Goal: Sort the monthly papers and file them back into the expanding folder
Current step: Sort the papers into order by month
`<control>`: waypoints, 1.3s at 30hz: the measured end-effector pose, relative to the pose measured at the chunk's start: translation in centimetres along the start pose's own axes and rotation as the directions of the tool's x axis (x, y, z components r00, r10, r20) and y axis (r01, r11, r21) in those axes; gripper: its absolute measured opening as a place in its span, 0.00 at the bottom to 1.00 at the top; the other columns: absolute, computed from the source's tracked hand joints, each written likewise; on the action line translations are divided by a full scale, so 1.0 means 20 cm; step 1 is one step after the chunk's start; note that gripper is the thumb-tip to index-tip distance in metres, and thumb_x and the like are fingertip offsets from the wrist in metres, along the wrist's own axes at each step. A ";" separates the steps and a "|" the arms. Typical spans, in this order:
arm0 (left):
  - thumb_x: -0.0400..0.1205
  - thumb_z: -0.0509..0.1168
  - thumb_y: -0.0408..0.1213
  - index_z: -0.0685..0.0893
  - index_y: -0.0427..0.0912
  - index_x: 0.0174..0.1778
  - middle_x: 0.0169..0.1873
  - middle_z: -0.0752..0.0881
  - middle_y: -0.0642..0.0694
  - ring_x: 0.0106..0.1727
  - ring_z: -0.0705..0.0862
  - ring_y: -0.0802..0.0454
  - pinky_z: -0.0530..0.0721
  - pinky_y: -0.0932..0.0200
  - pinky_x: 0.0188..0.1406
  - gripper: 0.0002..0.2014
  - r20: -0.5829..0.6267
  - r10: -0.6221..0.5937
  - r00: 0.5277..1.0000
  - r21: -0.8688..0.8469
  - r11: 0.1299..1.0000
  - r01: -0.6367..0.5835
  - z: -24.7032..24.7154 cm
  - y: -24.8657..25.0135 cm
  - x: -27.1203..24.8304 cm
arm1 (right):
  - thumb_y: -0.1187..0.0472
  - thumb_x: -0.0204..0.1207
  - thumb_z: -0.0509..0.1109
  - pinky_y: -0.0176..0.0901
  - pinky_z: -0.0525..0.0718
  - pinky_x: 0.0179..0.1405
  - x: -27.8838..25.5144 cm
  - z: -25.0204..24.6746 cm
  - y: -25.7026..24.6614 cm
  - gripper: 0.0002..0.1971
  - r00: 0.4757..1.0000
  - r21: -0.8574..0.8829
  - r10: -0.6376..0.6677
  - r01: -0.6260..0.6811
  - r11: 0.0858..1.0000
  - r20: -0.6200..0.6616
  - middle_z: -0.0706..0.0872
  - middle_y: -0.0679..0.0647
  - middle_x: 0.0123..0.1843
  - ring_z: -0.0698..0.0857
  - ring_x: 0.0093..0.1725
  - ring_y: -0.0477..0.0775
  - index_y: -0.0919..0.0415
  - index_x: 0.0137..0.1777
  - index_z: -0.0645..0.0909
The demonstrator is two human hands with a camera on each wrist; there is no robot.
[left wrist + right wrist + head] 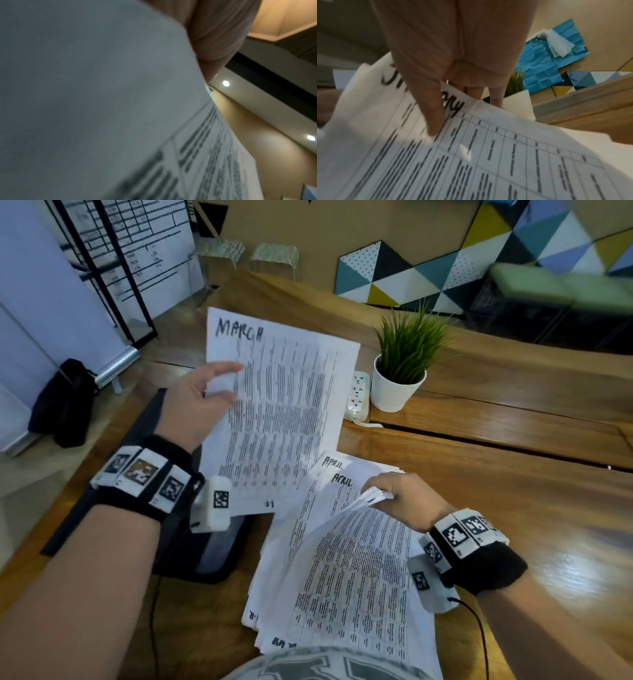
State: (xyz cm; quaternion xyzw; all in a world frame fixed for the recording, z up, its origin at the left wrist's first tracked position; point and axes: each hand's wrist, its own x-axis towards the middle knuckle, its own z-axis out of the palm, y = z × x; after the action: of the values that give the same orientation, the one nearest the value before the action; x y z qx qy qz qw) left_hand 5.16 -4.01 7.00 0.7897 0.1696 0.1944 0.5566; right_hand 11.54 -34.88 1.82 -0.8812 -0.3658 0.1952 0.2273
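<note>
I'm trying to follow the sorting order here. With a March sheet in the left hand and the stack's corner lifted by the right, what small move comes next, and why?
Probably set the March sheet aside as its own pile. The left hand holds it clear of the stack, where April sheets show, and the right hand is lifting more corners to check.

Left hand (197, 402): raised, forearm reaching forward, thumb and fingers pinching a sheet's edge.
Right hand (406, 501): lower, knuckles up, fingers curled gripping lifted page corners.
</note>
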 end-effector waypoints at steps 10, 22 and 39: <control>0.78 0.66 0.22 0.84 0.47 0.61 0.64 0.84 0.39 0.52 0.87 0.59 0.82 0.70 0.50 0.20 -0.015 0.054 0.998 -0.189 0.980 -0.056 -0.11 0.16 -0.03 | 0.61 0.71 0.72 0.39 0.84 0.52 -0.27 -0.46 -0.21 0.12 0.982 0.318 0.009 -0.069 0.946 0.186 0.90 0.41 0.51 0.88 0.51 0.42 0.56 0.55 0.85; 0.78 0.61 0.17 0.82 0.41 0.60 0.55 0.87 0.42 0.54 0.87 0.46 0.87 0.51 0.54 0.19 -0.027 -0.024 0.999 -0.414 0.910 0.010 -0.01 0.12 -0.03 | 0.65 0.73 0.70 0.46 0.85 0.55 -0.35 -0.44 -0.20 0.11 0.968 0.335 -0.023 -0.064 0.940 0.251 0.90 0.48 0.52 0.88 0.53 0.48 0.61 0.55 0.85; 0.86 0.56 0.35 0.80 0.41 0.46 0.47 0.81 0.47 0.52 0.77 0.51 0.72 0.69 0.43 0.08 0.449 -0.315 0.836 0.075 0.946 0.316 0.61 -0.34 -0.40 | 0.65 0.71 0.74 0.34 0.83 0.54 -0.03 -0.55 -0.18 0.10 0.963 0.175 0.101 -0.148 0.973 0.251 0.90 0.43 0.49 0.88 0.49 0.40 0.54 0.51 0.87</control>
State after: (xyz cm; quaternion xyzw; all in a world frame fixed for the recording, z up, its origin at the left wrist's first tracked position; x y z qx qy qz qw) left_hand 3.94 -15.69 -4.09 0.7736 0.1621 -0.0903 0.6059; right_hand 14.71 -35.95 12.96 -0.8463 -0.3137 0.3488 0.2526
